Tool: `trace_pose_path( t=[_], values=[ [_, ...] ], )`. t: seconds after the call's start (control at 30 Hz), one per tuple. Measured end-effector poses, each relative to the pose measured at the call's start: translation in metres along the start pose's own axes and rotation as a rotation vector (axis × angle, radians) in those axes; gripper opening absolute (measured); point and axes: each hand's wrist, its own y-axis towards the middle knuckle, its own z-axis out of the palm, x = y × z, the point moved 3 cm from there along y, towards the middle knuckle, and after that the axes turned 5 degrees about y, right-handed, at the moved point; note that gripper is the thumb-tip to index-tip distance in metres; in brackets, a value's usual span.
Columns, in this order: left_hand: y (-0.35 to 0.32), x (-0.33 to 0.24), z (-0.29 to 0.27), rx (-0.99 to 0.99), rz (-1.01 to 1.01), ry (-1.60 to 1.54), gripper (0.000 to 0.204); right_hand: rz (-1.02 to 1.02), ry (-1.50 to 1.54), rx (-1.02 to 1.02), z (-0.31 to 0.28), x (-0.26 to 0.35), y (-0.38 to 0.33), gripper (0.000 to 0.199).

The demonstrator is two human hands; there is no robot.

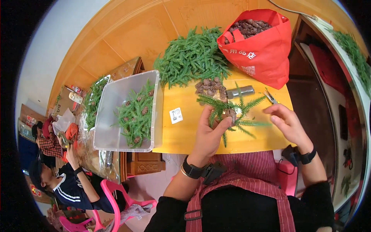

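One pine cone (230, 114), green sprigs (252, 103) around it, pinched in left hand (210, 136) over yellow tabletop (181, 137); right hand (286, 123), fingers loosely parted, near pliers (270, 96); clear bin (105, 129) left, red bag (264, 63) far right.

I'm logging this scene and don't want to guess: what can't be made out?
In the head view:
Left hand: some fingertips behind pine cone and green sprigs.
Pliers: handles hidden by right hand.
Red bag: lower contents hidden by its side.
Far-right greenery: cut off by the rim.

Co-worker (75, 193) nr pink chair (141, 203) at L, wood-panelled wall (133, 34) at bk, wht wall (63, 36) upper L
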Motion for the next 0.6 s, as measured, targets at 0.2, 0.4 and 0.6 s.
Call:
trace_pose_path(
  t=[0.2, 0.4, 0.6],
  values=[
    [-0.010, 0.001, 0.012, -0.002, -0.004, 0.025, 0.041, -0.050, 0.300, 0.072, 0.052, 0.026, 0.015, 0.019],
    [-0.022, -0.003, 0.010, 0.003, 0.030, 0.074, 0.045, -0.010, 0.442, -0.040, 0.068, 0.027, 0.014, 0.018],
    [-0.031, 0.001, 0.009, -0.070, 0.061, 0.041, 0.044, -0.079, 0.351, -0.042, 0.076, 0.023, 0.009, 0.021]
  ],
)
